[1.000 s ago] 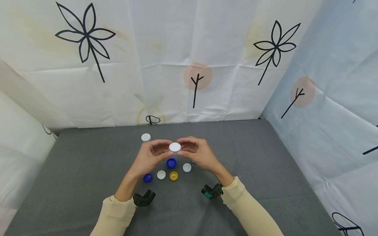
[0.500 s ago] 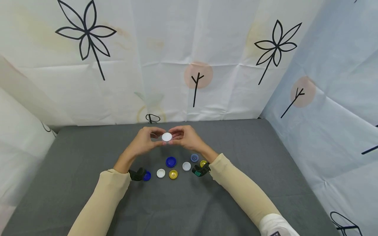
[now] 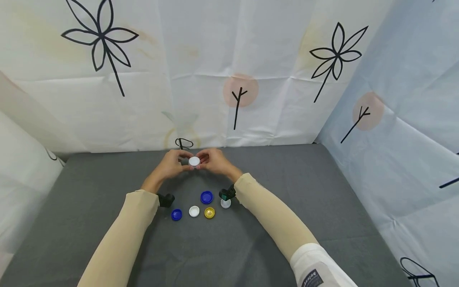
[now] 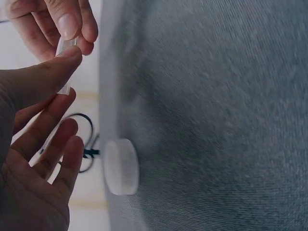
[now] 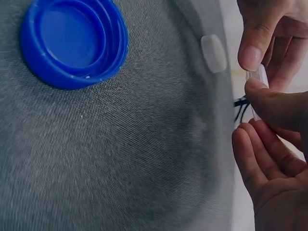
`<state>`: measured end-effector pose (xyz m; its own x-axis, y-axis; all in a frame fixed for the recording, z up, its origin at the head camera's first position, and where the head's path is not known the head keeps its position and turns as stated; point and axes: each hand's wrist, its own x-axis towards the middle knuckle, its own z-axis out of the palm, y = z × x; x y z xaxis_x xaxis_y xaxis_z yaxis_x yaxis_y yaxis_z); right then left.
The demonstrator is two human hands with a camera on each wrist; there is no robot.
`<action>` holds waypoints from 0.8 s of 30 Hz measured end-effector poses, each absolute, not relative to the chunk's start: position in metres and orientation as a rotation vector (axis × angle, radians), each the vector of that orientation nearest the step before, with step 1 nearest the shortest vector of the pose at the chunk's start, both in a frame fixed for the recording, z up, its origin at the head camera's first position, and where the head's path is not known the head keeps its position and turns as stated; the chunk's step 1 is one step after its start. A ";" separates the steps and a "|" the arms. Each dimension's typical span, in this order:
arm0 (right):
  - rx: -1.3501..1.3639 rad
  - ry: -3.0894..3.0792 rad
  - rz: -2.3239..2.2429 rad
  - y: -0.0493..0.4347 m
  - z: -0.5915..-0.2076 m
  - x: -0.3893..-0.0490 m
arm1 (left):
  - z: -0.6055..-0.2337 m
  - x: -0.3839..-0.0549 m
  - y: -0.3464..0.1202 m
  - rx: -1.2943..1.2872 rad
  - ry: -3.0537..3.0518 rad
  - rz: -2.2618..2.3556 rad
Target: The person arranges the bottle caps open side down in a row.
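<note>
Both hands hold one small round white cap (image 3: 194,161) over the far part of the table, its white face turned up. Thumb and fingers of my left hand (image 3: 170,164) pinch its left side. On the right side, my right hand (image 3: 215,162) pinches it the same way. From the wrists it appears edge-on, with a clear ribbed edge (image 5: 253,75) below the white. Behind the hands, a thicker white cap (image 4: 122,166) stands on the table in the left wrist view; in the head view the left hand hides it.
Nearer the body lie a large blue cap (image 3: 206,197), a smaller blue cap (image 3: 176,215), a white cap (image 3: 194,211), a yellow cap (image 3: 209,213) and another white cap (image 3: 225,203), partly under the right wrist camera (image 3: 227,193). A patterned white cloth (image 3: 201,99) hangs along the table's far edge.
Both hands have carried the pinched cap away from the body and slightly left. The right forearm now covers the light blue and second yellow caps seen earlier.
</note>
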<state>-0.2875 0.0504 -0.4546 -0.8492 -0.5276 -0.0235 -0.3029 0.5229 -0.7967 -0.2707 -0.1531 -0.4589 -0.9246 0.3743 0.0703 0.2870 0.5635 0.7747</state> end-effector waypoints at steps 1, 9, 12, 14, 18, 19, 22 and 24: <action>-0.698 2.512 -1.223 0.048 -0.457 -0.289 | -0.461 -0.272 -0.154 0.546 2.697 1.294; -0.667 2.634 -1.088 0.032 -0.470 -0.296 | -0.475 -0.281 -0.159 0.449 2.768 1.228; -0.658 2.685 -1.027 0.028 -0.473 -0.297 | -0.481 -0.284 -0.160 0.468 2.816 1.198; -0.663 2.715 -0.991 0.027 -0.474 -0.298 | -0.483 -0.286 -0.161 0.473 2.844 1.165; -0.671 2.758 -0.926 0.024 -0.476 -0.298 | -0.486 -0.287 -0.161 0.453 2.872 1.104; -0.675 2.765 -0.912 0.023 -0.476 -0.298 | -0.486 -0.287 -0.160 0.448 2.878 1.089; -0.681 2.784 -0.869 0.023 -0.477 -0.298 | -0.486 -0.286 -0.159 0.427 2.887 1.056; -0.692 2.793 -0.843 0.022 -0.478 -0.298 | -0.485 -0.286 -0.159 0.420 2.893 1.042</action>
<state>-0.2981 0.0221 -0.4775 -0.8838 -0.4678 -0.0042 -0.3873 0.7368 -0.5541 -0.2859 -0.1588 -0.4855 -0.9626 0.2654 0.0550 0.2395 0.7381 0.6308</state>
